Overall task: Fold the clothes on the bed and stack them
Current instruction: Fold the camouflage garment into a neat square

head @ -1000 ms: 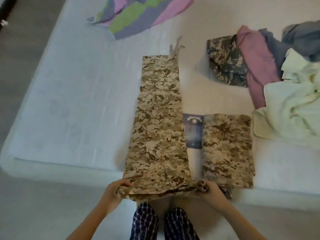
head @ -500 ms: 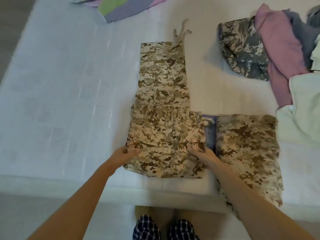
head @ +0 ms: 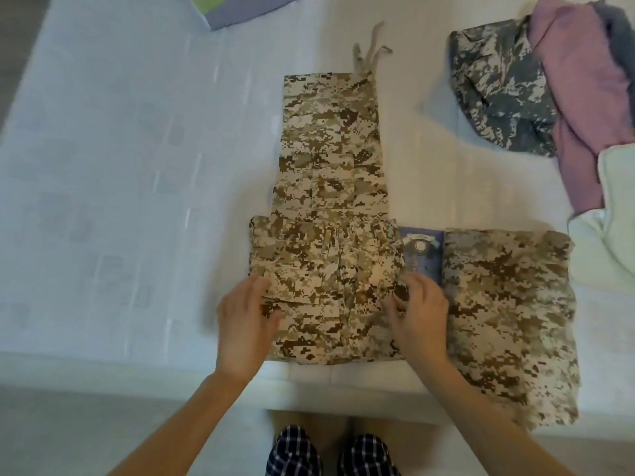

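Observation:
Tan desert-camouflage trousers (head: 330, 173) lie lengthwise on the white bed (head: 120, 166), their near end folded up over the middle. My left hand (head: 245, 324) rests with relaxed fingers on the left edge of that folded part. At its right edge my right hand (head: 421, 314) has its fingers bent onto the cloth. A folded tan camouflage garment (head: 508, 314) lies just to the right, with a blue label (head: 421, 252) showing at its left side.
An unfolded pile sits at the far right: a grey camouflage piece (head: 498, 94), a pink garment (head: 584, 97), a pale green cloth (head: 615, 235). A striped cloth (head: 233, 8) lies at the top edge. The bed's near edge runs below my hands.
I have lifted the trousers' near end from the bed's edge and folded it up over the middle. Both hands have shifted from gripping the hem to lying on the folded part.

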